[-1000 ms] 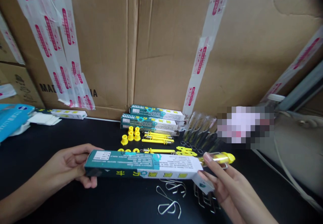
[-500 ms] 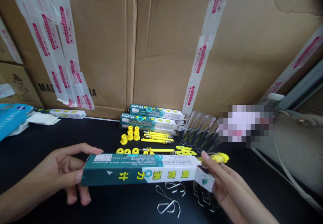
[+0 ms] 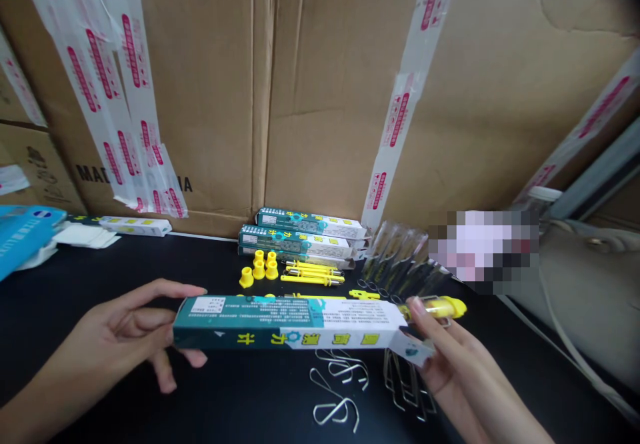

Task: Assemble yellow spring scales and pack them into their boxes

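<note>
A long green-and-white carton (image 3: 300,324), printed with yellow characters for a cylindrical spring scale, lies level across the front of me. My left hand (image 3: 135,331) grips its green end between thumb and forefinger, other fingers loose below. From the carton's open white end sticks a spring scale (image 3: 440,308) with a yellow cap. My right hand (image 3: 445,351) pinches the spring scale just outside the opening, close to the folded-out flap (image 3: 413,349). How far the scale reaches inside is hidden. Beneath the carton lie bent metal wire hooks (image 3: 335,411).
Behind stand similar cartons (image 3: 310,221), yellow caps (image 3: 259,267) and yellow rods with metal ends (image 3: 315,271). Clear plastic tubes (image 3: 395,257) lie to the right, beside a blurred patch. A blue package (image 3: 30,234) is at far left. A cardboard wall (image 3: 320,97) closes the back.
Both hands have shifted slightly right and up with the carton and the spring scale. The carton now covers more of the small yellow parts behind it.
</note>
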Demonstrator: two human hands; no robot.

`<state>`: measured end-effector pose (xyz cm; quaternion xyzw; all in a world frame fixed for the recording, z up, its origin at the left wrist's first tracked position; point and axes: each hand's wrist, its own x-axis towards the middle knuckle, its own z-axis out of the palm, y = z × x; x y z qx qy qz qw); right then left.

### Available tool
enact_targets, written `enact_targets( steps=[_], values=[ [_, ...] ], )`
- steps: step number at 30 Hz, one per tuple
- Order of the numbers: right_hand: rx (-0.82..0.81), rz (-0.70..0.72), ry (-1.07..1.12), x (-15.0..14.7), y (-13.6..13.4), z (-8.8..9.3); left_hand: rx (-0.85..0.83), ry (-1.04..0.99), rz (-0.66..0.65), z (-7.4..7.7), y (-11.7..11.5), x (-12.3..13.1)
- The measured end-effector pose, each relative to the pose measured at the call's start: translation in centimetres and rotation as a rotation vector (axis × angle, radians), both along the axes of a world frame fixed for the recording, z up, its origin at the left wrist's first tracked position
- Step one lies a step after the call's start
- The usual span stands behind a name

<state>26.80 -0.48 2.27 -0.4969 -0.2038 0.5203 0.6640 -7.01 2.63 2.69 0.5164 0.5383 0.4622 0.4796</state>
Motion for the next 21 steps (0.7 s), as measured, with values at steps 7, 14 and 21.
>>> enact_targets(
  steps=[7, 14, 21],
  values=[
    [0.004, 0.015, 0.019, 0.0, 0.2, -0.6, -0.015, -0.068, -0.05, -0.2, 0.1, -0.2],
    [-0.013, 0.132, 0.026, 0.6, 0.0, -0.8, -0.08, -0.06, -0.07, -0.3, 0.5, -0.6],
    [-0.007, 0.104, 0.097, -0.2, 0.0, -0.4, -0.019, 0.035, -0.052, -1.7, 0.7, -1.9]
  ],
)
